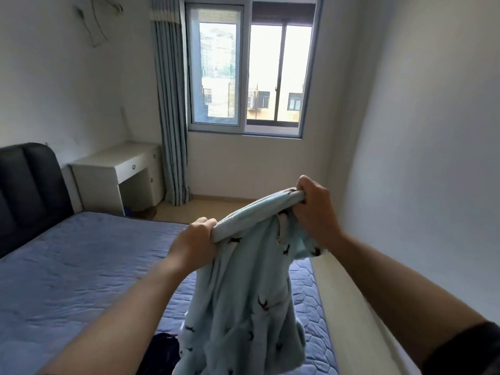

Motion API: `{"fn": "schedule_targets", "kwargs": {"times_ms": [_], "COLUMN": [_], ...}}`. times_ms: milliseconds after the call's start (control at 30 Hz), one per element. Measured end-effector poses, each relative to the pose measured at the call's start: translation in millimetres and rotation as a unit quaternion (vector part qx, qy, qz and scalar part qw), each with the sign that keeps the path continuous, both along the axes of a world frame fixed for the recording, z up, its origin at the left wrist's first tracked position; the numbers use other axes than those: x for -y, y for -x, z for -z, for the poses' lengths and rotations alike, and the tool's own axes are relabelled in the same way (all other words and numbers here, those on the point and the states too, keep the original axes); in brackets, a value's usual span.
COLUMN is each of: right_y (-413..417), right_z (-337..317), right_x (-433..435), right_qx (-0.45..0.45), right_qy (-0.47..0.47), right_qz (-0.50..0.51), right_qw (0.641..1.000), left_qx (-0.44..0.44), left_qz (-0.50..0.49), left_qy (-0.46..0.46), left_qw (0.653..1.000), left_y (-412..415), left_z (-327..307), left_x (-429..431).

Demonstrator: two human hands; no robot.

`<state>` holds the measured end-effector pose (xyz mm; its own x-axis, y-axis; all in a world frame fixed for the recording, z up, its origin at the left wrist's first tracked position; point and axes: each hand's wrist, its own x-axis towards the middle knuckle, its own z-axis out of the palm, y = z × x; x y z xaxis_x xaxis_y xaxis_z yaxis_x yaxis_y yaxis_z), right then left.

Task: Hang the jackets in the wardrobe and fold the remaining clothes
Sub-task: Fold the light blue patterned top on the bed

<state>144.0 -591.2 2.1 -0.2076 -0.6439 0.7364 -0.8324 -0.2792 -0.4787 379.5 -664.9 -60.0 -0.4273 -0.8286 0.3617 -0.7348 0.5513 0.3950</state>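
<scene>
A light blue garment (pixel 243 299) with small dark bird prints hangs in the air over the bed (pixel 81 266). My left hand (pixel 193 239) grips one end of its bunched top edge. My right hand (pixel 315 203) grips the other end, a little higher and further away. The cloth droops down from both fists toward the bottom of the view. A dark navy garment (pixel 162 350) lies on the blue bedspread under the hanging cloth, partly hidden by it and by my left forearm.
A dark padded headboard (pixel 29 185) stands at the left. A white desk (pixel 119 174) sits in the far left corner beside a striped blue curtain (pixel 171 131) and a window (pixel 249 69). A white wall (pixel 433 158) runs close along the bed's right side.
</scene>
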Motion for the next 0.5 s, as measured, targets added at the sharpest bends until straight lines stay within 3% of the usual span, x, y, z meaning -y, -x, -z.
{"fn": "schedule_targets", "kwargs": {"times_ms": [100,167,333,500], "right_y": [40,67,49,32], "right_z": [-15,-30,-49,-48], "right_x": [-3,-10,3,12], "right_qx": [0.094,0.145,0.109,0.106], "right_qy": [0.014,0.032,0.012,0.003], "right_qz": [0.106,0.168,0.126,0.081], "right_qw": [0.990,0.975,0.986,0.991], "left_qx": [-0.025,-0.027,-0.019,-0.086], "left_qz": [-0.142,-0.184,0.005,0.158], "left_qy": [-0.035,-0.053,-0.082,-0.125], "left_qw": [0.989,0.981,0.996,0.976], "left_y": [-36,-63,-3,81], "left_z": [19,27,16,23], "left_x": [22,36,42,27]}}
